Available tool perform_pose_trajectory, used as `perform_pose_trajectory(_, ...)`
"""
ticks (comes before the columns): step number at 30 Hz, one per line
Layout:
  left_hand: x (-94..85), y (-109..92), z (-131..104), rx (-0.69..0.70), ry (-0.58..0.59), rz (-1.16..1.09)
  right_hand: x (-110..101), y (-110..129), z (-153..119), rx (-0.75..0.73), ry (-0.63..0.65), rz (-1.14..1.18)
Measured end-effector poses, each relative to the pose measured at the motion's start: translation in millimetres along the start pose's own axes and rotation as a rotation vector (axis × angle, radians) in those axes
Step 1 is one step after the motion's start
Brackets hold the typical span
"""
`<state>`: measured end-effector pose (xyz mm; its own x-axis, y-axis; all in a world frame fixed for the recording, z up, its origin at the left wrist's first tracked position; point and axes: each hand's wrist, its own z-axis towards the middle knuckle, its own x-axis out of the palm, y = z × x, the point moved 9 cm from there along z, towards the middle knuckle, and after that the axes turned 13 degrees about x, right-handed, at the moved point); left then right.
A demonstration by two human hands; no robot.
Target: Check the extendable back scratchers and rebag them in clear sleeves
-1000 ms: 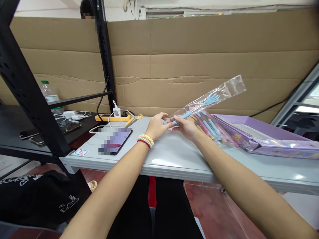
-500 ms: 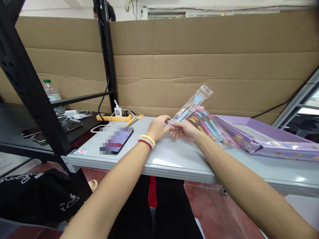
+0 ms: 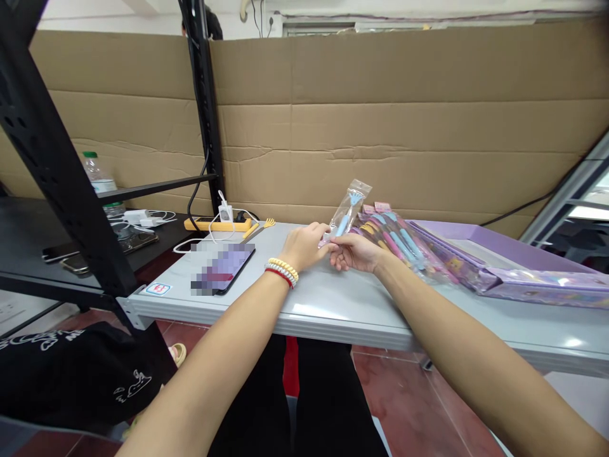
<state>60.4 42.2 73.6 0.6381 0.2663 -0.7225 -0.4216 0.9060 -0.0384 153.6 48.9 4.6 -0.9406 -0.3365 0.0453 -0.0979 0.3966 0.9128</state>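
Both hands meet above the grey table (image 3: pixel 323 308), closed on the lower end of a clear plastic bag. Inside that bag is a light-blue back scratcher (image 3: pixel 341 225) with a hand-shaped head, tilted with the head up and away from me. My left hand (image 3: pixel 305 247), with beaded bands at the wrist, grips the bag's end from the left. From the right, my right hand (image 3: pixel 356 252) pinches it between thumb and curled fingers. Just beyond my right hand lie several bagged back scratchers (image 3: pixel 404 244) in yellow, pink and blue.
A purple box (image 3: pixel 533 289) stands open at the right. At the left lie a phone (image 3: pixel 231 270), an unwrapped yellow back scratcher (image 3: pixel 264 227) and a yellow power strip (image 3: pixel 209 224) with white cables. A black metal post (image 3: pixel 202 101) and cardboard wall (image 3: pixel 380 127) bound the table.
The bagged blue back scratcher has swung to the left and its head looks lower and shorter in view. Both hands have kept their hold and shifted only slightly.
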Motion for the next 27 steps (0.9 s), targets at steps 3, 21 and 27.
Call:
perform_pose_trajectory(3,0.8,5.3,-1.0,-0.052,-0.015,-0.080,-4.3,0.8,-1.2,0.014,-0.034,0.051)
perform_pose_trajectory(21,48.2,27.7,-15.5,-0.606,0.010,-1.308,43.5,-16.1,-11.2,0.089,0.213,-0.374)
perform_pose_trajectory(27,44.2,38.1,-16.3,-0.676,-0.130,-1.329,32.1,-6.0,-5.7,0.003,0.074,-0.341)
